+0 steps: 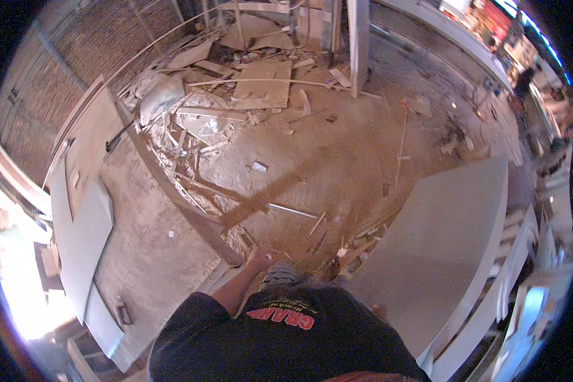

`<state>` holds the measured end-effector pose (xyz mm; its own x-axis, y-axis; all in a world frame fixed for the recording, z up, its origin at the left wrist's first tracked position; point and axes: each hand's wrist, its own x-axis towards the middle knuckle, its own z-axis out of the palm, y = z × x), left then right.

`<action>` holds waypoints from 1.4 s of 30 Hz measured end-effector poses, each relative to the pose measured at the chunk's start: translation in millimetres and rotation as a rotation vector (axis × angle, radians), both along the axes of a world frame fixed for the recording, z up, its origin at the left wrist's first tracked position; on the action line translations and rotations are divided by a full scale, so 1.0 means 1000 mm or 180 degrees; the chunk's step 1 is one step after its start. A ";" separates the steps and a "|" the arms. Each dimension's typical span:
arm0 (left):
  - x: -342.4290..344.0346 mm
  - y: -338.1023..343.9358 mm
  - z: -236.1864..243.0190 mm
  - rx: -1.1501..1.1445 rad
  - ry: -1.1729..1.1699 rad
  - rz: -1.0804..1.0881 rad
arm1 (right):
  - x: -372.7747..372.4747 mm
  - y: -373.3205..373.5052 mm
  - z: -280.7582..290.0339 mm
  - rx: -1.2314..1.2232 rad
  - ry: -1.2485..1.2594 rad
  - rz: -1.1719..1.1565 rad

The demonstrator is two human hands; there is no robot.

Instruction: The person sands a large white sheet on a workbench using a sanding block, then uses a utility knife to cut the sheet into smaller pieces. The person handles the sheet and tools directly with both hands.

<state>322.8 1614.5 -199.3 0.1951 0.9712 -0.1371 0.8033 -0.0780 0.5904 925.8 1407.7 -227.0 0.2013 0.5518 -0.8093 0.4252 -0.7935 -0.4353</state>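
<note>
My left arm reaches forward past the dark shirt, and my left hand (259,257) is low beside the near corner of a large wooden worktable (146,210). Its fingers are small and blurred, so whether they grip anything is unclear. Of my right hand (378,311) just a small patch of skin shows at the shirt's right side, by the edge of a big grey-brown sheet panel (436,235); the shirt hides the fingers. A striped light-and-dark item (280,274) is partly visible in front of my body.
Wood offcuts (203,146) and torn boards (261,86) litter the dusty floor. A pale thin strip (293,210) lies ahead. On the worktable are pale sheets (86,216), a small dark bottle-like object (123,312) and a dark hammer-like tool (118,137). A post (358,51) stands at the back.
</note>
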 end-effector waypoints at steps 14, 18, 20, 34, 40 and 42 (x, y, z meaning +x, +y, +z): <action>0.019 0.129 0.033 -0.0339 -0.0852 0.2001 | 0.175 0.487 0.023 0.1961 -0.2465 0.4308; -0.091 0.160 0.076 -0.0426 -0.0411 0.1836 | -0.057 0.525 -0.015 0.0799 -0.0174 0.2160; -0.113 0.172 0.081 -0.0481 -0.0532 0.1948 | -0.128 0.563 0.014 0.0616 0.0070 0.2036; -0.214 0.329 0.052 -0.0150 -0.0992 0.3139 | -0.364 0.900 0.038 0.0113 -0.0045 0.3503; -0.201 0.313 0.070 -0.1339 -0.0691 0.3732 | -0.465 1.110 0.048 -0.0258 -0.0233 0.3455; -0.200 0.335 0.077 -0.1344 -0.0664 0.4150 | -0.522 1.198 0.058 -0.0226 -0.0344 0.3197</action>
